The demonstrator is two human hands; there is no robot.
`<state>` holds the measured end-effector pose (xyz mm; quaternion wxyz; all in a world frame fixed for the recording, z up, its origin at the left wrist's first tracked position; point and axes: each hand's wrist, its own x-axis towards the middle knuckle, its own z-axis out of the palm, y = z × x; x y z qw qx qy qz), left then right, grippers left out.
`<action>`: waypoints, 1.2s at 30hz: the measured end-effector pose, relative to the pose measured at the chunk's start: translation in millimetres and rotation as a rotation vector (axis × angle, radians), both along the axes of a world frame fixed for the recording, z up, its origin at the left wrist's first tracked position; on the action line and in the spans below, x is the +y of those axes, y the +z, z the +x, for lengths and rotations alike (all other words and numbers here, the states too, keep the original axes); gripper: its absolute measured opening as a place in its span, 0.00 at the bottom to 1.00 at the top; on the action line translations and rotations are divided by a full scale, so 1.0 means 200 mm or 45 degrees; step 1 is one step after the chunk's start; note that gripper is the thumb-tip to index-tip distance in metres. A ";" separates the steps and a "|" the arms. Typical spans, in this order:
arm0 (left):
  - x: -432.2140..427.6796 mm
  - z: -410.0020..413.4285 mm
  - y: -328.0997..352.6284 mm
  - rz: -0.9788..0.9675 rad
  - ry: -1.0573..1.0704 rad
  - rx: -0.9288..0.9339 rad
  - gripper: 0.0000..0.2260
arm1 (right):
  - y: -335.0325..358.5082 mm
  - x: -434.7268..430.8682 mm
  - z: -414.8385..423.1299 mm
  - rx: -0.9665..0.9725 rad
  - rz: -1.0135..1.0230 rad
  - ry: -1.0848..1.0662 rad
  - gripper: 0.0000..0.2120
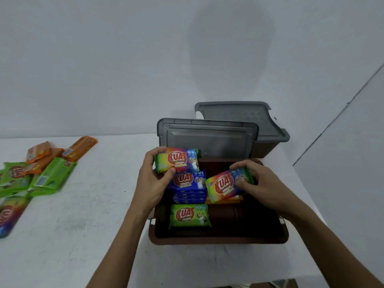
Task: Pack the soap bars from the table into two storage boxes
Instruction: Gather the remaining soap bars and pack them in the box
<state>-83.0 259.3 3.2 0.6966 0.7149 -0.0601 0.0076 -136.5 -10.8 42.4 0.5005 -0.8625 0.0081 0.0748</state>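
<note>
My left hand [152, 179] grips a rainbow-wrapped soap bar [179, 160] over the far left of the open brown storage box [218, 239]. My right hand [261, 183] holds a second rainbow soap bar [225, 185] tilted above the box's right side. Inside the box stands a stack of blue soap bars [189, 187], with a green soap bar [189, 215] in front of it and an orange bar [225, 200] partly hidden under the right-hand bar.
A second storage box with a grey lid [207, 136] stands behind the open one, and another grey lid [241, 119] leans behind it. Loose orange soap bars [60, 153], green soap bars [43, 179] and a rainbow bar [10, 215] lie at the table's left. A wall stands behind the table.
</note>
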 end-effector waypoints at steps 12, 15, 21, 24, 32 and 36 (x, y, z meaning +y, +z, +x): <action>-0.02 0.00 -0.02 -0.012 0.014 0.061 0.21 | -0.20 0.04 0.01 0.471 -0.171 0.008 0.11; -0.02 0.00 -0.03 0.007 0.007 0.065 0.22 | -0.29 0.07 0.00 0.507 -0.244 -0.013 0.13; -0.02 0.01 -0.03 0.017 0.007 0.031 0.21 | -0.32 0.07 -0.01 0.503 -0.507 0.034 0.14; -0.02 0.00 -0.03 0.028 0.007 0.017 0.21 | -0.34 0.09 -0.01 0.487 -0.646 0.071 0.22; -0.02 0.00 -0.03 0.056 -0.021 0.019 0.21 | -0.41 0.10 0.00 0.419 -0.879 0.115 0.27; -0.02 -0.01 -0.01 0.087 -0.044 0.029 0.21 | -0.35 0.11 0.02 0.407 -0.923 0.089 0.23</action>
